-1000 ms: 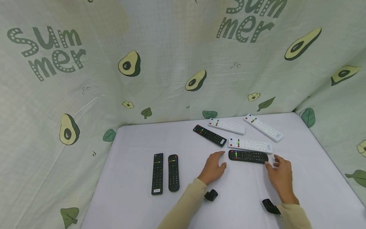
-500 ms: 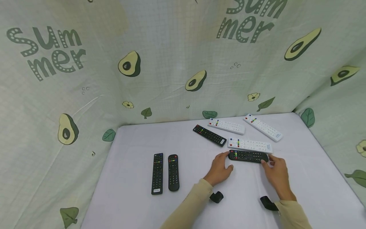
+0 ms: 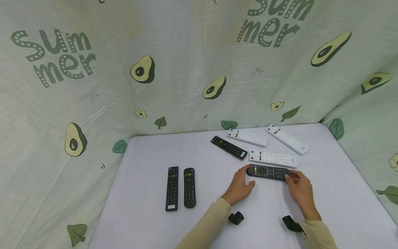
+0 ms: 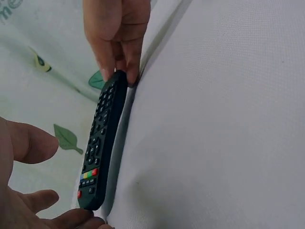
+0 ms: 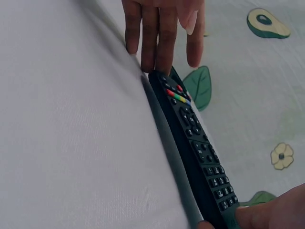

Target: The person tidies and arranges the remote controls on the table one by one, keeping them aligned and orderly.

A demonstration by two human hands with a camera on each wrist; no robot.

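Note:
A black remote control [image 3: 269,172] with coloured buttons lies crosswise between the two hands, its button face turned toward me. At its right end the right hand [image 3: 300,186] pinches it between thumb and fingers; the right wrist view has the thumb [image 5: 274,214] pressed on the button side. The left hand [image 3: 240,186] touches the opposite end with its fingertips, thumb held apart. Seen from the left wrist, those fingers [image 4: 71,219] meet the end near the coloured buttons. Just behind it lies a white remote control [image 3: 273,159].
Farther back are two more white remotes [image 3: 247,137] [image 3: 287,139] and a slanted black remote [image 3: 229,147]. Two black remotes [image 3: 172,188] [image 3: 189,187] stand side by side at the left of the white-covered table [image 3: 140,193]. A printed cloth [image 3: 186,62] hangs behind.
The left hand has moved right until its fingertips met the remote control. The right hand has closed on the other end, and the remote control has tipped slightly toward me.

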